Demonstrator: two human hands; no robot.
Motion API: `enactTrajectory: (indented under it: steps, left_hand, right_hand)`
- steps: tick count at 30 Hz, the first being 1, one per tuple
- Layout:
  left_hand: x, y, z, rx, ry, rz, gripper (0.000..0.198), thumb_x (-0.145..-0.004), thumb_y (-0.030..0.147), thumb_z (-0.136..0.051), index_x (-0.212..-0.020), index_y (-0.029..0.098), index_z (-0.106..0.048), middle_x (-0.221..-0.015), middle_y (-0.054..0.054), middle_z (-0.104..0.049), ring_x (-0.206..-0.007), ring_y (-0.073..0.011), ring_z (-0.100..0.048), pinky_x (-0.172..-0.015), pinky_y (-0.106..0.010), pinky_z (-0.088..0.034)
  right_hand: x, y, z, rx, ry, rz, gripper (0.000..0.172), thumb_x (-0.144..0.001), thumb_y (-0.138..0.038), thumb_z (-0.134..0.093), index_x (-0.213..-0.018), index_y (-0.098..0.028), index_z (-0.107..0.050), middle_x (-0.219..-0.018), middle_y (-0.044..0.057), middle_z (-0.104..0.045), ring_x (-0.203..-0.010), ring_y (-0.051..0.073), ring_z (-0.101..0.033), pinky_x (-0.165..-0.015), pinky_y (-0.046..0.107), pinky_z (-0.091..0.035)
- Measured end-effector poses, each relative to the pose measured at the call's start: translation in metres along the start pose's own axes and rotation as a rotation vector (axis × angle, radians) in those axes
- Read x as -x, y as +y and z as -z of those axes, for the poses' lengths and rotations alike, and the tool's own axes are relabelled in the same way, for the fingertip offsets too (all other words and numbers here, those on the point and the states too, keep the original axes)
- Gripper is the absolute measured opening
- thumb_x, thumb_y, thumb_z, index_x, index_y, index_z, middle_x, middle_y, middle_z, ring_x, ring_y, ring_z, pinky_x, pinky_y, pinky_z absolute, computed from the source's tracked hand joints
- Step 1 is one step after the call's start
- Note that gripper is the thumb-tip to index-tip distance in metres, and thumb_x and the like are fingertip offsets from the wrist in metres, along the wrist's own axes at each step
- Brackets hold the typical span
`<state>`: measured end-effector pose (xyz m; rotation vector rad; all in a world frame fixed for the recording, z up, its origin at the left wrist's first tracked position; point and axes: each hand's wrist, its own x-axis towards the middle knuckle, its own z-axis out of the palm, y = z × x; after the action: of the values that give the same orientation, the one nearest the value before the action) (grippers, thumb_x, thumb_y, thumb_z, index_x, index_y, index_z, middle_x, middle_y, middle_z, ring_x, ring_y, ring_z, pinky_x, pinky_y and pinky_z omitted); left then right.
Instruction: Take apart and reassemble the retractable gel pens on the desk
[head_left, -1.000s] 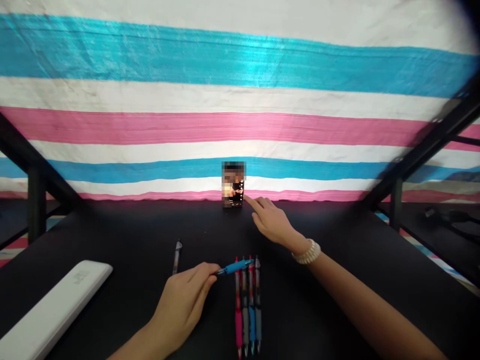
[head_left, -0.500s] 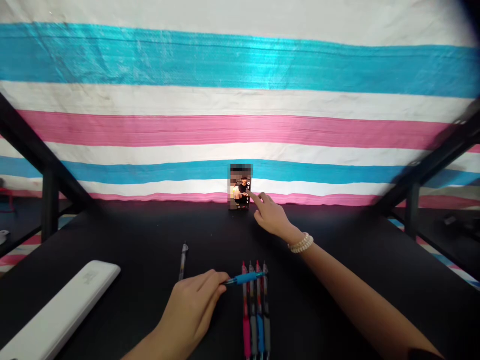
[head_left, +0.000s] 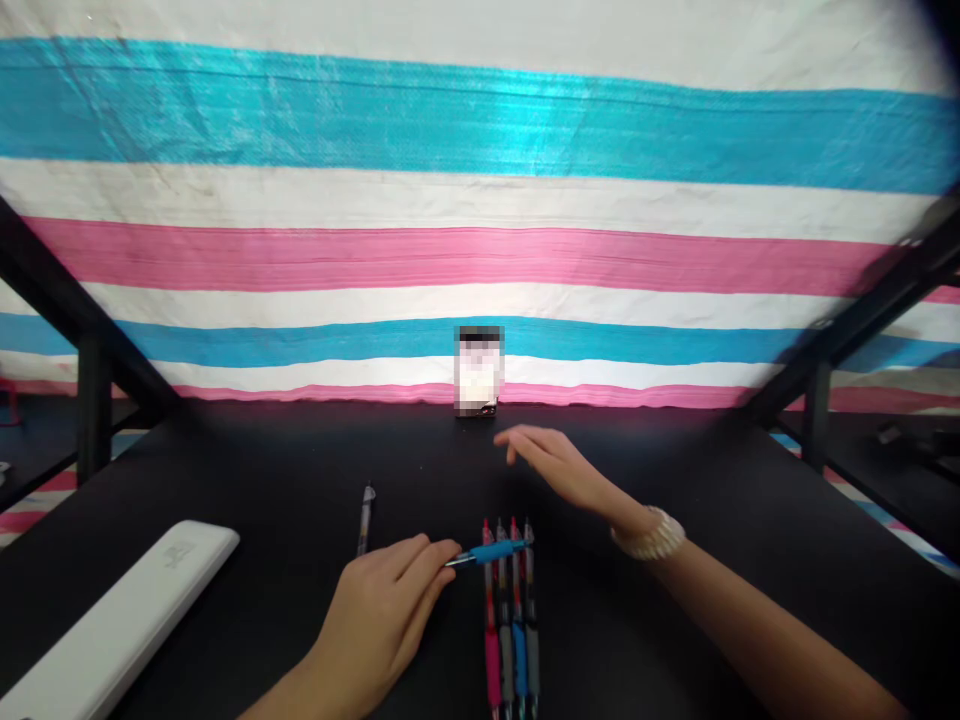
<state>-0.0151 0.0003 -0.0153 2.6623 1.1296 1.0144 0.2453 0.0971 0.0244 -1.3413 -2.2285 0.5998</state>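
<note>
Black table (head_left: 637, 600) here, and your left hand (head_left: 386, 600) is pinching the blue pen (head_left: 491, 552) crosswise over the row of four pens (head_left: 505, 640). Your right hand (head_left: 551, 465) is farther off, loosely open, looks empty

Left hand (head_left: 390, 600) pinching at the fingertips (head_left: 450, 549), right hand (head_left: 555, 465) stretched farther forward, fingers (head_left: 525, 437) loosely extended

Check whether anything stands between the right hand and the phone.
Nothing visible does. The right hand is in front of the phone and to its right, not touching it, with only black tabletop showing between. The left hand, holding a blue pen, is nearer the camera, outside that gap.
</note>
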Motion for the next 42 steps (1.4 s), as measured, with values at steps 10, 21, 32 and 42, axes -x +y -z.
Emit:
enactTrajectory:
  steps: [10,21,32,42]
  left_hand:
    - [0.004,0.003,-0.002,0.025,-0.015,-0.015,0.022,-0.103,0.024,-0.047,-0.119,0.022,-0.063,-0.086,-0.004,-0.073,-0.069,-0.0194,-0.072,-0.060,-0.027,-0.053]
    - [-0.004,0.005,0.007,0.198,-0.141,0.286,0.021,-0.102,0.027,-0.044,-0.121,0.028,-0.054,-0.102,-0.003,-0.073,-0.084,-0.0195,-0.073,-0.073,-0.028,-0.054]
    - [-0.005,0.007,0.007,0.186,-0.180,0.324,0.019,-0.101,0.021,-0.038,-0.117,0.027,-0.047,-0.079,0.003,-0.064,-0.068,-0.0189,-0.068,-0.062,-0.028,-0.048]
    - [-0.003,0.009,0.006,0.230,-0.102,0.211,0.023,-0.100,0.019,-0.047,-0.120,0.027,-0.054,-0.100,-0.001,-0.074,-0.087,-0.0181,-0.074,-0.077,-0.027,-0.057]
  right_hand:
    - [0.066,-0.039,0.002,-0.201,-0.186,0.022,0.043,-0.110,-0.038,-0.030,-0.100,-0.019,-0.067,-0.083,0.002,-0.070,-0.074,0.016,-0.066,-0.070,0.025,-0.051]
    - [-0.017,0.004,-0.005,0.255,-0.030,-0.007,0.041,-0.106,-0.028,-0.034,-0.141,-0.017,-0.050,-0.102,0.009,-0.074,-0.093,0.023,-0.069,-0.079,0.032,-0.049]
    - [-0.056,0.024,-0.002,0.353,0.012,-0.088,0.067,-0.093,-0.009,-0.042,-0.157,-0.023,-0.029,-0.122,0.017,-0.057,-0.098,0.030,-0.063,-0.078,0.037,-0.048]
    - [0.046,-0.025,0.000,-0.163,-0.236,0.014,0.050,-0.106,-0.043,-0.040,-0.077,-0.016,-0.070,-0.069,0.000,-0.066,-0.063,0.013,-0.060,-0.060,0.022,-0.047]
